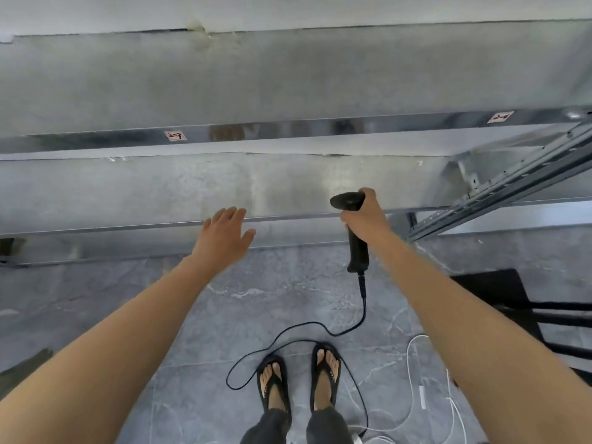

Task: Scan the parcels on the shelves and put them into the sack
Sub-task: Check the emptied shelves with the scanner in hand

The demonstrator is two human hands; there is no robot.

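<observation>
While you stand facing the galvanised steel shelving point(288, 84), its bare sheet decks fill the upper half of the view and run left to right. Below them lies a grey, marble-veined tile floor point(272, 299). A perforated steel rail point(512, 177) runs diagonally across the right end of the shelving. On the floor at the far right sits a dark, flat object point(499, 293); what it is cannot be told.

Your left hand point(224, 235) is extended palm down over the front lip of the lower deck, fingers straight and slightly spread, holding nothing. Whether it touches the lip cannot be told.

Your right hand point(365, 216) is wrapped around the grip of a black barcode scanner point(358, 251), just in front of the same lip. The scanner's long axis runs from you towards the shelving, butt nearest you. Its scan head points left, towards your left hand.

A black cable point(363, 312) leaves the butt, loops across the floor and passes your black flip-flops point(274, 386). White cables point(413, 363) lie to the right of your feet.

Two handwritten labels on the upper deck's front edge appear to read 27 point(175, 135) and 24 point(499, 116).
</observation>
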